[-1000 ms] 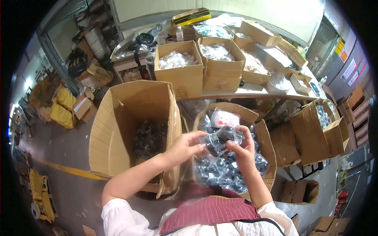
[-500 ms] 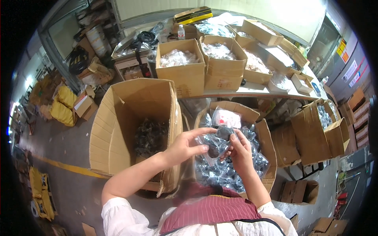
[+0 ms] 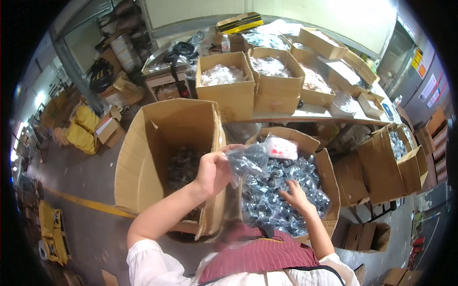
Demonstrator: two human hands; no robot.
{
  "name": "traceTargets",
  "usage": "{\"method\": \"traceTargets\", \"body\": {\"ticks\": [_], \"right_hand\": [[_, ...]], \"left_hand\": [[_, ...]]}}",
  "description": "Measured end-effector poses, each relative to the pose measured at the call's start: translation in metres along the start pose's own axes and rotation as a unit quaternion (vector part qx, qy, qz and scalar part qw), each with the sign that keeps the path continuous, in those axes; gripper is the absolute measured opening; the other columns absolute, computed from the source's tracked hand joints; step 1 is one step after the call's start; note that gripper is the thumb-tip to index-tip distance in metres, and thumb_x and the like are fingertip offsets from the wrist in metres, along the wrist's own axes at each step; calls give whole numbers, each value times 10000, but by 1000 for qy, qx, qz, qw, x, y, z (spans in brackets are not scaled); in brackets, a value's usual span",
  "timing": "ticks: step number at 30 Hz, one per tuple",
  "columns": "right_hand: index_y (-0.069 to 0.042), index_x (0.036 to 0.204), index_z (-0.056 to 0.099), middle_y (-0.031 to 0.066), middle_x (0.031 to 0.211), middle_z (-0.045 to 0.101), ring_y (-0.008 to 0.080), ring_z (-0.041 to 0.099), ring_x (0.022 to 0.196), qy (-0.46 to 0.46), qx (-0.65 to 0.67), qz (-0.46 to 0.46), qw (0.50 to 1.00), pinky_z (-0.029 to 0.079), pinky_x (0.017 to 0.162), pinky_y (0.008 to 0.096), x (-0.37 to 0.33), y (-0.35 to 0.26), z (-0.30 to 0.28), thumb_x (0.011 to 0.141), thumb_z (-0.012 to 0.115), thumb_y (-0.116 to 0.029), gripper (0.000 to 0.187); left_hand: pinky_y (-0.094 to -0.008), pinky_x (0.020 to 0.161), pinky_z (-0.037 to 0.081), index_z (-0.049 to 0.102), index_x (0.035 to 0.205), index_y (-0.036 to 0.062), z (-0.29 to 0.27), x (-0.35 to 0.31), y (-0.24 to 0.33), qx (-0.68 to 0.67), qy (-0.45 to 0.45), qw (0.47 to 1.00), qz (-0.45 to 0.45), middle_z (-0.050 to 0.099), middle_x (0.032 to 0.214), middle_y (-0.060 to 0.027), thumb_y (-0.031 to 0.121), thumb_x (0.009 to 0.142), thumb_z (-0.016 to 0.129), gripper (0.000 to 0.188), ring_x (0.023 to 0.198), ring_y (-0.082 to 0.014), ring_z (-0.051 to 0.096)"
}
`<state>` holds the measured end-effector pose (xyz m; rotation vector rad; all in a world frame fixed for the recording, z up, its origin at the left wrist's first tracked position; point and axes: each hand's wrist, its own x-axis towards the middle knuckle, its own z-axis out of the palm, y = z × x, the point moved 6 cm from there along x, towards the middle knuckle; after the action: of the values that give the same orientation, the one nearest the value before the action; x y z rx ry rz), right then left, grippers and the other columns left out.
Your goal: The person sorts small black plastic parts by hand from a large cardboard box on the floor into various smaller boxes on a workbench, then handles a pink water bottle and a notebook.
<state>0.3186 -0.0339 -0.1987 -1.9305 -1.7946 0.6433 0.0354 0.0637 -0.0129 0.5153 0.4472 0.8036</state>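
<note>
Here, the clear plastic bag (image 3: 249, 162) with something dark inside is held up above the far left part of the right-hand carton (image 3: 330, 178), tilted and clear of the pile below it. The left hand (image 3: 213, 174) has it pinched at its left edge, thumb and fingers closed on the film, while the rest spreads to the right without support. It looks light; the film is probably soft and rather slippery, the dark piece within likely stiffer, though its shape is blurred and how fragile it is cannot be told. A gathered fold of film, or the firm piece felt through it, would seem the surest place to take hold; a thin edge alone might slide. The right hand (image 3: 296, 195) is low over the bagged dark parts (image 3: 267, 202) filling that carton, its thumb and fingers apart and apparently gripping nothing; whether the fingertips touch a bag is unclear. Just beside the held bag, on its right, lies a white packet with red marks (image 3: 282, 148). To the left stands a deep carton (image 3: 131, 162) with more dark pieces (image 3: 183, 167) at its bottom, and on the far side a bench (image 3: 272, 116) bears open boxes of small bagged items.
</note>
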Motion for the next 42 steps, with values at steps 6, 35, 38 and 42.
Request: {"method": "traceTargets", "body": {"ticks": [6, 35, 38, 42], "right_hand": [[-95, 1399, 527, 303, 1522, 367, 628, 270, 1386, -257, -284, 126, 915, 377, 1129, 569, -92, 138, 80, 824, 720, -369, 666], [-44, 1068, 537, 90, 1049, 559, 205, 538, 1010, -93, 678, -117, 720, 420, 960, 332, -15, -153, -107, 540, 760, -112, 577], [-31, 1161, 531, 82, 1106, 568, 205, 546, 1109, -113, 667, -122, 726, 421, 1025, 342, -13, -163, -102, 551, 769, -114, 660], [12, 1278, 475, 146, 1219, 541, 270, 629, 1037, -123, 700, -109, 695, 613, 717, 383, -13, -173, -100, 589, 780, -18, 754]], "left_hand": [[-392, 747, 610, 621, 1209, -11, -20, 1, 0, -93, 47, 994, -18, 719, 999, -170, 167, 896, 446, 400, 884, -302, 708], [-367, 1083, 427, 414, 1468, 16, 31, -13, -38, 385, -152, 905, -97, 548, 1365, -111, 250, 910, 736, 686, 1262, -205, 545], [-378, 1081, 444, 409, 1467, 1, 41, -16, -42, 356, -199, 909, -88, 538, 1375, -125, 141, 909, 730, 659, 1284, -209, 514], [-345, 1029, 474, 446, 1441, 15, 27, -13, -42, 325, -132, 932, -91, 600, 1267, -87, 224, 905, 741, 646, 1148, -169, 590]]}}
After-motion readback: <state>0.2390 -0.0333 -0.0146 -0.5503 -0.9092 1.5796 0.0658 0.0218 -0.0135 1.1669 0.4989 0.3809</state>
